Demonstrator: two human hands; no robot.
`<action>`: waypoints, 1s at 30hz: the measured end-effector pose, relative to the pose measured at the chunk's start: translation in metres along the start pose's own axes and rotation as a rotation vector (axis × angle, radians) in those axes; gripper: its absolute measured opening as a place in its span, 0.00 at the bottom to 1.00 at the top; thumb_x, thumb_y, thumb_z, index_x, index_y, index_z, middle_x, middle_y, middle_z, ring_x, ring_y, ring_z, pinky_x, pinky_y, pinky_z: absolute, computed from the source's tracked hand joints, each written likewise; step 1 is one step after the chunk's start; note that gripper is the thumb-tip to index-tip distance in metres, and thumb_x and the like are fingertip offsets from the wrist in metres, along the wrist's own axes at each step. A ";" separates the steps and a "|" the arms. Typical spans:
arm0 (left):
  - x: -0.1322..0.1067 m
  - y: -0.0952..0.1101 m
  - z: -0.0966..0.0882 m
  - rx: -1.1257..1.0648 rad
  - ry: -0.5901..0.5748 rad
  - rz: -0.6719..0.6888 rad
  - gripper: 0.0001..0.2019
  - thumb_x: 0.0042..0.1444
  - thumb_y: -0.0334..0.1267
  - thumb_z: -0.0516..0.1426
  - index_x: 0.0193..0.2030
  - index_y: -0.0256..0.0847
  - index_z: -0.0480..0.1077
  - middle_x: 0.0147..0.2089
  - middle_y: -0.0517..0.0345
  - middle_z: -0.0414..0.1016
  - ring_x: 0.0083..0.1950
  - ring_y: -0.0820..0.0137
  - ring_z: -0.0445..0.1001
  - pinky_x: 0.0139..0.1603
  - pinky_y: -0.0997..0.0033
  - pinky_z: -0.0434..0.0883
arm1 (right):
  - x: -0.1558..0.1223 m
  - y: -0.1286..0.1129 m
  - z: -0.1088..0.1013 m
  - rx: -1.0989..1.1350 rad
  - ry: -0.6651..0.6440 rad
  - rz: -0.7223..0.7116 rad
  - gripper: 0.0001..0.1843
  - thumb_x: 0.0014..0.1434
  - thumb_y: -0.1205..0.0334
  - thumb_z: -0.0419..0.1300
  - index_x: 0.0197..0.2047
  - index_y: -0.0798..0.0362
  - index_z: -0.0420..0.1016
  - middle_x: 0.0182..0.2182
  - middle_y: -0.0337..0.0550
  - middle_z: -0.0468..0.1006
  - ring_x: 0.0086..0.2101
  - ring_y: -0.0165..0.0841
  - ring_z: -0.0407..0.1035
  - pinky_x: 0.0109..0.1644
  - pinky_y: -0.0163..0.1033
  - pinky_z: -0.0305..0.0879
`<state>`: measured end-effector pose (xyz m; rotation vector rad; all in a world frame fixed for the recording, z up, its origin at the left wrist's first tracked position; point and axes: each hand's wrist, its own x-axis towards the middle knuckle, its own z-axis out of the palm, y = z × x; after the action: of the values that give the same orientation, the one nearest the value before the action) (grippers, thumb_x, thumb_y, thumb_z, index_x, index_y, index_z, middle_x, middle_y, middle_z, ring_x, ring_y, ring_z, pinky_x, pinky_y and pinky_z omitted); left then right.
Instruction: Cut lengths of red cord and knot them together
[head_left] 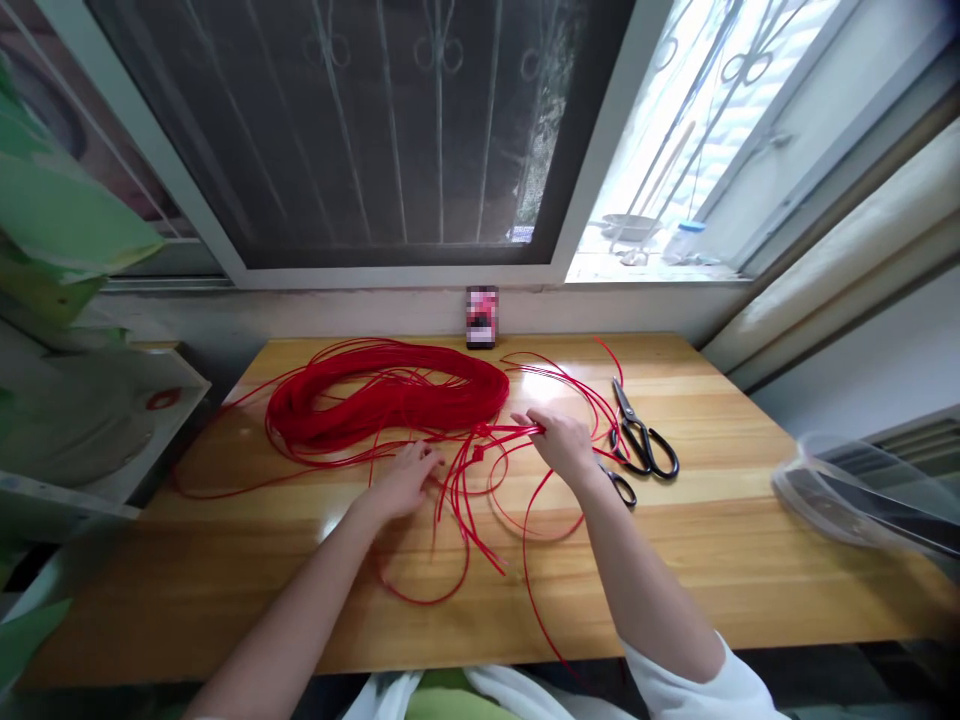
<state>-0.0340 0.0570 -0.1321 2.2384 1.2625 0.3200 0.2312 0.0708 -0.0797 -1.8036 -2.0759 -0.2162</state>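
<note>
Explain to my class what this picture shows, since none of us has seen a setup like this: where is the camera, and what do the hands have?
No machine here: these are a person's own bare hands, filmed by one camera worn on the head, looking forward and down, so the arms enter from the bottom. The right hand pinches strands of red cord between its fingers, while the left hand sits just beside loose strands. Most of the cord lies in a big tangled loop on the wooden table, next to black-handled scissors. A window is beyond the table.
</note>
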 end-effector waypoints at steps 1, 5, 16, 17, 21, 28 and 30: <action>0.005 0.000 0.005 0.021 -0.004 -0.016 0.20 0.45 0.28 0.55 0.47 0.44 0.64 0.49 0.53 0.63 0.50 0.66 0.65 0.50 0.66 0.62 | -0.001 0.001 0.003 -0.003 -0.024 0.037 0.27 0.60 0.44 0.43 0.23 0.51 0.71 0.22 0.42 0.75 0.22 0.28 0.62 0.24 0.34 0.39; 0.038 -0.007 0.013 0.094 0.090 -0.183 0.07 0.48 0.35 0.56 0.36 0.39 0.67 0.39 0.54 0.67 0.40 0.69 0.68 0.43 0.70 0.64 | -0.003 0.003 0.005 -0.004 -0.054 0.115 0.27 0.60 0.44 0.42 0.25 0.50 0.73 0.21 0.43 0.74 0.21 0.29 0.62 0.24 0.35 0.40; 0.110 -0.066 -0.018 0.168 0.352 -0.419 0.06 0.54 0.38 0.51 0.35 0.37 0.65 0.41 0.48 0.67 0.43 0.64 0.68 0.43 0.68 0.63 | -0.007 0.002 0.003 0.008 -0.002 0.124 0.24 0.61 0.47 0.44 0.24 0.51 0.71 0.22 0.41 0.75 0.22 0.29 0.64 0.25 0.34 0.40; 0.113 -0.070 -0.021 0.168 0.369 -0.441 0.07 0.54 0.38 0.51 0.35 0.37 0.65 0.42 0.48 0.67 0.43 0.63 0.68 0.43 0.67 0.63 | -0.006 0.001 0.003 0.020 -0.001 0.110 0.24 0.61 0.48 0.44 0.24 0.51 0.70 0.23 0.41 0.76 0.23 0.29 0.64 0.25 0.34 0.41; 0.120 -0.079 -0.029 0.152 0.406 -0.498 0.09 0.55 0.38 0.49 0.37 0.36 0.65 0.43 0.45 0.67 0.45 0.61 0.68 0.43 0.65 0.63 | 0.000 -0.004 0.003 0.048 -0.001 0.054 0.22 0.61 0.49 0.45 0.24 0.51 0.69 0.23 0.40 0.76 0.24 0.28 0.66 0.25 0.34 0.42; 0.112 -0.065 -0.040 0.026 0.289 -0.443 0.08 0.50 0.35 0.53 0.36 0.35 0.68 0.41 0.45 0.71 0.44 0.62 0.69 0.45 0.66 0.64 | 0.004 -0.014 0.014 0.043 -0.029 0.014 0.21 0.62 0.50 0.45 0.25 0.50 0.70 0.25 0.40 0.77 0.25 0.29 0.67 0.24 0.34 0.42; 0.102 -0.053 -0.043 -0.047 0.204 -0.387 0.08 0.49 0.36 0.54 0.34 0.36 0.70 0.37 0.48 0.73 0.41 0.64 0.70 0.44 0.68 0.65 | 0.004 -0.018 0.017 0.036 -0.078 0.021 0.20 0.62 0.52 0.45 0.26 0.50 0.70 0.25 0.40 0.77 0.25 0.29 0.68 0.24 0.35 0.41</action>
<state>-0.0366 0.1799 -0.1324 1.9039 1.7388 0.4296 0.2105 0.0780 -0.0914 -1.8393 -2.0979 -0.1040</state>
